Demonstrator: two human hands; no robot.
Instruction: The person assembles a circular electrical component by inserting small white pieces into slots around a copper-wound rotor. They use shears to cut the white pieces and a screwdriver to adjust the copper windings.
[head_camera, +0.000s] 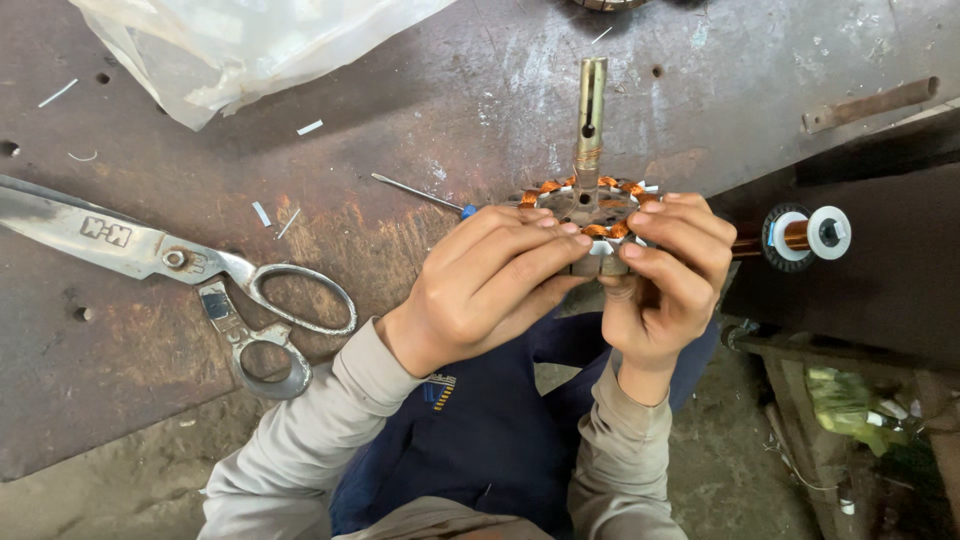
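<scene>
Together, both hands grip a round copper-wound motor stator on a brass-coloured shaft.
Left hand and right hand fingers curl closed around its rim; large steel scissors lie well apart on the rusty metal bench.

Clear, crumpled plastic bag lies at upper left of the rusty metal surface. Small stamped mark on the scissors blade. Blue-yellow printed patch on dark cloth below the wrists. No screens or signs.
</scene>
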